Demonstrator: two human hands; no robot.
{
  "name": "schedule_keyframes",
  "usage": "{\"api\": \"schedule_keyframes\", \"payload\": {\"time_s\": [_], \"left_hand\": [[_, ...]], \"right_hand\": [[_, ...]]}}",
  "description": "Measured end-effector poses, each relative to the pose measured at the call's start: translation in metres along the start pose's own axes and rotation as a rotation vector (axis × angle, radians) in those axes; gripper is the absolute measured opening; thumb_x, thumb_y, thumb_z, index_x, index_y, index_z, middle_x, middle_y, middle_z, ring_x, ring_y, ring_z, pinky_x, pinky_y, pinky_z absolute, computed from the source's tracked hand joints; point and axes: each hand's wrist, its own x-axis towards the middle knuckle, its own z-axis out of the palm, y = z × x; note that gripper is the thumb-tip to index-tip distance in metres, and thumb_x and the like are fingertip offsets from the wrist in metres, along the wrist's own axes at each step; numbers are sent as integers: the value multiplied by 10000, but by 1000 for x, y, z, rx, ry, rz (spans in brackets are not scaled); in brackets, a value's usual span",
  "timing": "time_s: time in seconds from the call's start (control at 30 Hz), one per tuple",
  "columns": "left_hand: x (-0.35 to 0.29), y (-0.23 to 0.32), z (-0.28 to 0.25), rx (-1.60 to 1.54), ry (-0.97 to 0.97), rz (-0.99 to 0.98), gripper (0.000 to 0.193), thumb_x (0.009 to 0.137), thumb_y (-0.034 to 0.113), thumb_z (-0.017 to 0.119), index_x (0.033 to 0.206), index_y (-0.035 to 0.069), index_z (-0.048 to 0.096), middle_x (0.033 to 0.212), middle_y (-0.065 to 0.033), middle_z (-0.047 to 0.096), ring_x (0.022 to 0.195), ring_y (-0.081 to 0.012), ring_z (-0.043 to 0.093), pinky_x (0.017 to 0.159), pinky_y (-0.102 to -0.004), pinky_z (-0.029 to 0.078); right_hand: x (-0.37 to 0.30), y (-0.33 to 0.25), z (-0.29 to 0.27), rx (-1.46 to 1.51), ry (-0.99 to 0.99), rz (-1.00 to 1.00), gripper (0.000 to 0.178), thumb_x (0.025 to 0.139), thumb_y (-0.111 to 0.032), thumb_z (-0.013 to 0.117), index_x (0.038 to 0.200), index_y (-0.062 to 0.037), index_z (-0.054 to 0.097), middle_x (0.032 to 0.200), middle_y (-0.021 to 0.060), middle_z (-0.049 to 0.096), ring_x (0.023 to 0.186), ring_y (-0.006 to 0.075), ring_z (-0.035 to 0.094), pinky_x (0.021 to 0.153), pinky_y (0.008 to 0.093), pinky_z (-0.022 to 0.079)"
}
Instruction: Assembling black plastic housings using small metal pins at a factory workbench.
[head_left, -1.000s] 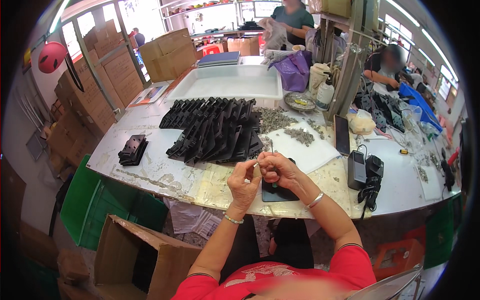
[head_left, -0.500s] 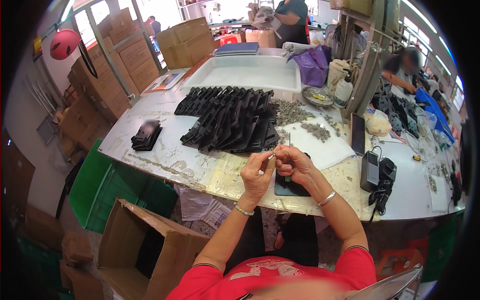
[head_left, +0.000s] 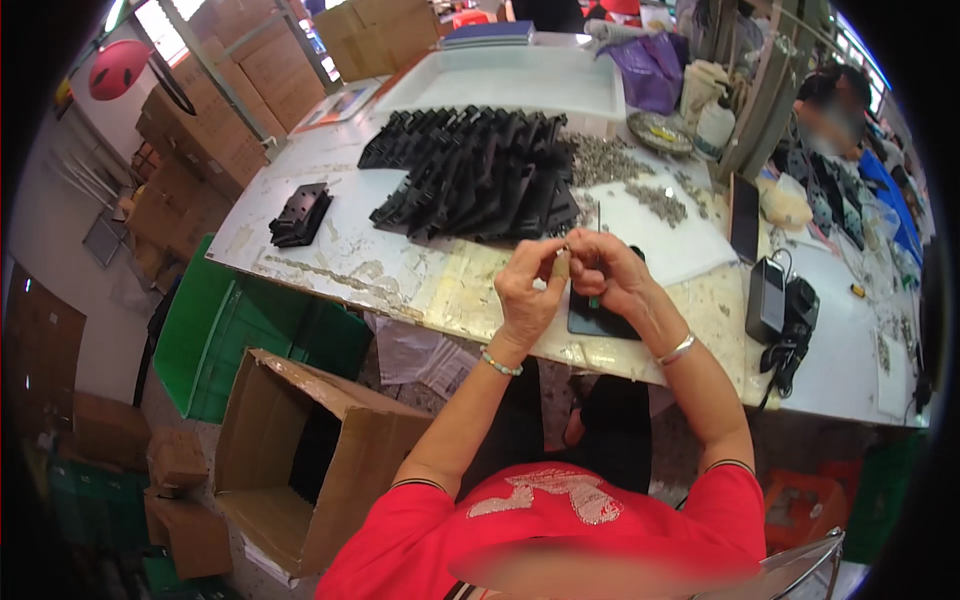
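My left hand (head_left: 528, 292) and my right hand (head_left: 612, 275) meet fingertip to fingertip above the front edge of the table. Both pinch a small silvery metal piece (head_left: 563, 251), mostly covered by the fingers. A tan cover wraps one left fingertip. Within my right hand's curled fingers sits a thin tool with a green handle (head_left: 595, 301); its slim shaft sticks up beyond the knuckles, and its exact kind is unclear. Beneath that hand lies a flat black pad (head_left: 595, 321). Just beyond are rows of black slotted brackets (head_left: 470, 180), leaning on one another.
Small metal parts (head_left: 605, 160) lie heaped beside a white sheet (head_left: 665, 235). A short bracket stack (head_left: 300, 215) sits left. Behind stands a white tub (head_left: 500, 80); right, a phone (head_left: 743, 218) and a black device (head_left: 767, 300). An open carton (head_left: 340, 450) and green crate (head_left: 205, 345) stand below.
My view has tilted down, so the table and hands sit higher in the picture. Both hands stay together at the small piece, with slight finger movement.
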Motion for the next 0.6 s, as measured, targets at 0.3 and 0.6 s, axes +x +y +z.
{"api": "schedule_keyframes", "payload": {"time_s": [0.3, 0.6], "left_hand": [[-3, -4, 7, -25, -16, -34, 171, 837, -25, 687, 1002, 16, 669, 817, -47, 621, 618, -97, 623, 517, -217, 486], [-3, -11, -1, 104, 40, 103, 213, 794, -32, 706, 994, 42, 695, 783, -72, 618, 622, -150, 607, 530, -270, 487]], "right_hand": [[-2, -2, -3, 1, 62, -51, 93, 841, -134, 618, 811, -60, 571, 616, 11, 540, 427, 27, 332, 386, 179, 240], [7, 9, -6, -6, 84, -58, 90, 853, -156, 637, 835, -104, 567, 574, -33, 465, 417, 32, 346, 383, 184, 249]]}}
